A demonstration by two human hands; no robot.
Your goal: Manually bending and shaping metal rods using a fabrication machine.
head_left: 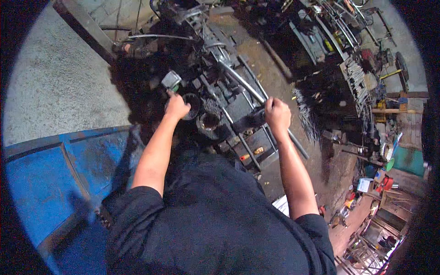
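Observation:
My left hand point(177, 108) reaches forward with one finger stretched out to the green part of a small pale box point(171, 79); the other fingers look curled, with nothing seen in them. That finger seems to touch the box. My right hand point(278, 114) is wrapped round a long grey metal bar point(245, 82), which slants from the machine at the upper middle down past my fist to the right. Between my hands lies the dark, greasy machine point(238, 107). A round, cup-like opening point(210, 121) sits on its near side.
Blue metal panels point(41, 183) stand at my left, below a rough grey wall point(59, 78). An orange-handled tool point(252, 153) lies on the machine's near end. Thin metal rods point(308, 114) are heaped on the floor to the right, near a cluttered bench point(350, 85).

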